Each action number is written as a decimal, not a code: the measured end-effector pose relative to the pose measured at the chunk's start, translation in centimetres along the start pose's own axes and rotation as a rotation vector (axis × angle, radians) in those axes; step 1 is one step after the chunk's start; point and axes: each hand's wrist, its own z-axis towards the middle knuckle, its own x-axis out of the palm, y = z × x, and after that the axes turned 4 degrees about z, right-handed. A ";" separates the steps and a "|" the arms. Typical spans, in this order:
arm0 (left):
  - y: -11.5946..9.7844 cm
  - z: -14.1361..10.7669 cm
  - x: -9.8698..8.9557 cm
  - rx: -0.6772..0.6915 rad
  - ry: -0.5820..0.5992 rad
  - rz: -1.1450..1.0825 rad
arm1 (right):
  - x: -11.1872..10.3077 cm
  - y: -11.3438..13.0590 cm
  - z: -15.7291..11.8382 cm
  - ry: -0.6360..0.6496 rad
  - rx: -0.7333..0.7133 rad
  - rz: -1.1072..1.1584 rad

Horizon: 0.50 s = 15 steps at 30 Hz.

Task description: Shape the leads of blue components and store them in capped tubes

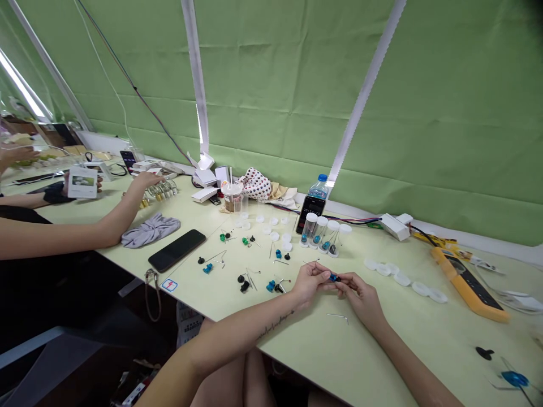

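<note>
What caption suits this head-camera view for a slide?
Left hand and right hand pinch a small blue part above a desk scattered with similar parts.

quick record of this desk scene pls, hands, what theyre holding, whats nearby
left hand: pinches a small blue and black part
right hand: pinches the same part from the other side
nearby: bent wire pin on the table, loose blue part to the left
rest: clear tubes with blue parts inside, yellow multimeter, black smartphone
co-worker: hand at the far left of the same table
</note>
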 end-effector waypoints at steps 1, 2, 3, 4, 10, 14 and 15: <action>0.0 0.0 0.0 -0.002 0.001 0.001 | 0.0 0.1 0.0 -0.003 -0.008 -0.010; 0.0 0.0 0.0 -0.004 0.002 0.002 | -0.1 0.2 0.0 -0.009 -0.015 -0.022; 0.1 0.0 0.0 -0.004 0.001 0.001 | -0.1 0.2 0.0 -0.016 -0.023 -0.035; 0.1 0.0 -0.1 -0.004 -0.001 -0.001 | -0.1 0.2 0.0 -0.023 -0.031 -0.046; 0.4 0.3 -0.3 -0.003 -0.008 -0.001 | 0.0 -0.2 0.1 -0.071 -0.002 -0.010; 0.5 0.3 -0.3 -0.001 0.002 0.000 | 0.0 -0.5 0.1 -0.063 -0.004 -0.011; 0.4 0.3 -0.3 -0.001 0.006 -0.001 | 0.0 -0.5 0.1 -0.062 -0.003 -0.007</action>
